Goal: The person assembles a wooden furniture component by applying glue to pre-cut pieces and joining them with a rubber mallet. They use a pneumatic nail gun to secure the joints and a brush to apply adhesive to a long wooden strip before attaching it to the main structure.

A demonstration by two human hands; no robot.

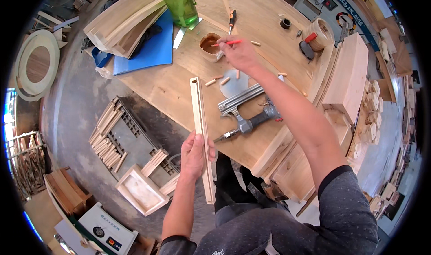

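My left hand [193, 155] is wrapped round a long pale wooden strip [198, 109], held lengthwise beside the table edge, with a dark hole near its far end. At the far side of the table, my right hand [240, 55] pinches a thin red stick [233, 42]. Its tip reaches into a small tub [211, 55] stained brown inside; the tip's kind is too small to tell. Several short wooden dowels [225, 81] lie between the tub and a grey pneumatic nail gun [251, 122].
A blue folder [152, 53], a green jug [179, 6] and curved wooden parts [123, 28] occupy the table's far left. A screwdriver [232, 19] lies behind the tub. Wooden boxes [348, 75] line the right. Below left stands a grey crate [132, 134] with wooden strips.
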